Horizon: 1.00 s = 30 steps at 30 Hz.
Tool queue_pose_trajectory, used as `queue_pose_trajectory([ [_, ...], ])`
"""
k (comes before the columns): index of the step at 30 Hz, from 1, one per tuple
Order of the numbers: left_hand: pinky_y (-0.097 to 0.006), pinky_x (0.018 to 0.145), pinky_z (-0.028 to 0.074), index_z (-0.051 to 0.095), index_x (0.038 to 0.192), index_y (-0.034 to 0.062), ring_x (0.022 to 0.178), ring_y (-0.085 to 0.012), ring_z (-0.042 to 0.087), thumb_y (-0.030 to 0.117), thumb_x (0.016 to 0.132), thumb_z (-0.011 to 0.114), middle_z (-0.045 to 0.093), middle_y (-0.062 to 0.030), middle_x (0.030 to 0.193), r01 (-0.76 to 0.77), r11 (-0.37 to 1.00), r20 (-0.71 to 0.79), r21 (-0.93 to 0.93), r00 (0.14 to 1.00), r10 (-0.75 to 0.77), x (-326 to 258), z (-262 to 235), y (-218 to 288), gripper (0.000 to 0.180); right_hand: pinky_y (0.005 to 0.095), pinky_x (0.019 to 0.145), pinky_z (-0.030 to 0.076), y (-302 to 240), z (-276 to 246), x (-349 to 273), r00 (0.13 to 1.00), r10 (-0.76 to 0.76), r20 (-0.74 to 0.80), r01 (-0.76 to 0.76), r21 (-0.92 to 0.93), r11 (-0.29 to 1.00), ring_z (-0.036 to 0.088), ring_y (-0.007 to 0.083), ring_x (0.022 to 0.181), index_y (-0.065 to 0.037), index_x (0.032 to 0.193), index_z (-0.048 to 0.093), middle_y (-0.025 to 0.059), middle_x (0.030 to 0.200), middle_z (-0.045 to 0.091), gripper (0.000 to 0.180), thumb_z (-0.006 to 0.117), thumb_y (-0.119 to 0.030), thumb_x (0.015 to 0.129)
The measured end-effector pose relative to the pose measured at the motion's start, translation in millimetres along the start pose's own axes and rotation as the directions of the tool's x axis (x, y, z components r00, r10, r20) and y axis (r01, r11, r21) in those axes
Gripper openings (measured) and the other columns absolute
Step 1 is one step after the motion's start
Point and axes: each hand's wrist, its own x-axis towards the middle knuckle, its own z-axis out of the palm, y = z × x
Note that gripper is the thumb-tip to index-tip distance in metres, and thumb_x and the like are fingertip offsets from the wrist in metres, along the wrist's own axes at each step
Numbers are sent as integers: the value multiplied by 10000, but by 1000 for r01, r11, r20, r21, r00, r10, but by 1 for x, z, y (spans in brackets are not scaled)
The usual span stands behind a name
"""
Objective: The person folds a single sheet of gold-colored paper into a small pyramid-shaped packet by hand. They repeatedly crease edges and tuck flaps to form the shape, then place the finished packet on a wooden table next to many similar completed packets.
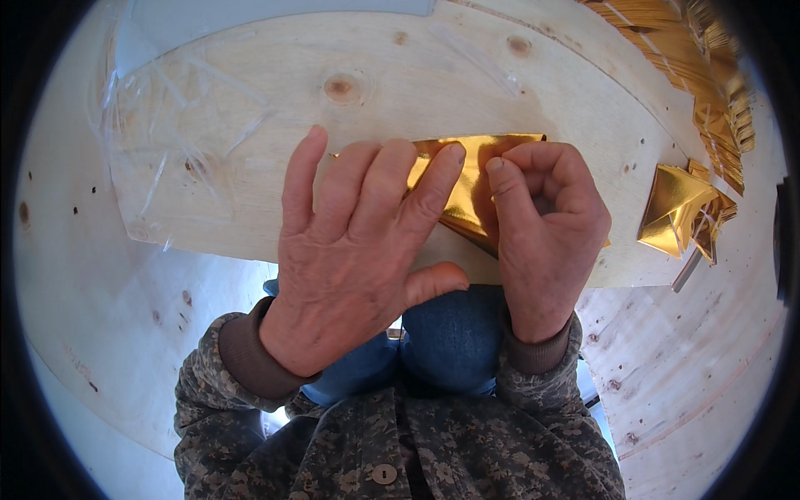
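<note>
Pressing down flat with its fingers spread apart, the left hand (350,250) lies on one end of a shiny gold sheet (467,187). The gold sheet rests on a light wooden board (250,125), near the board's front edge. The right hand (546,225) is curled up tight, pinching the other end of the gold sheet between thumb and fingers. To the right of the gold sheet, well apart, sits a small folded gold piece (679,212). Behind that, at the far right corner of the board, is a pile of gold strips (692,58). Clear plastic wrap (158,100) lies on the left part of the board
</note>
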Motion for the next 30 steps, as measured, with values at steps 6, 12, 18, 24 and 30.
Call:
queue_pose_trajectory([
  [6, -582, 1209, 138, 562, 1450, 120, 1367, -295, 387, 774, 947, 334, 497, -54, 1414, -42, 999, 27, 30, 999, 41, 3, -5, 2, 857, 244, 526, 483, -1, 0, 1, 1000, 24, -8, -24, -8, 1000, 647, 94, 560, -49, 873, 656, 44, 646, 688, 83, 738, -61, 886],
  [12, -640, 1193, 94, 581, 1430, 84, 1398, -297, 376, 755, 965, 313, 512, -56, 1445, -68, 996, 26, 65, 997, 66, 3, -5, 1, 859, 252, 542, 496, -1, 0, 1, 1000, 14, -6, -14, 10, 1000, 666, 119, 576, -36, 885, 664, 63, 677, 708, 85, 742, -69, 880],
  [18, -643, 1196, 74, 577, 1436, 93, 1429, -301, 355, 768, 941, 349, 505, -47, 1468, -68, 995, -9, 74, 998, 69, 2, -3, 2, 866, 270, 551, 507, -7, -5, -10, 998, -57, 4, 57, -18, 998, 644, 137, 585, -17, 907, 672, 98, 783, 708, 82, 740, -55, 882],
  [24, -638, 1199, 78, 536, 1464, 102, 1424, -302, 360, 781, 879, 433, 494, -52, 1466, -59, 995, -36, 82, 997, 62, -1, 0, 1, 902, 350, 744, 540, -12, -31, -17, 835, -539, 110, 538, -372, 757, 658, 268, 852, 12, 998, 700, 134, 1038, 693, 152, 706, 15, 847],
  [30, -635, 1199, 91, 530, 1465, 105, 1406, -299, 370, 773, 846, 498, 498, -52, 1436, -42, 998, -78, 56, 996, 46, -1, 5, 4, 911, 408, 944, 509, -14, -69, 11, 643, -654, 398, 763, -402, 506, 616, 358, 1081, 32, 1135, 705, 156, 1171, 684, 388, 635, 101, 760],
])
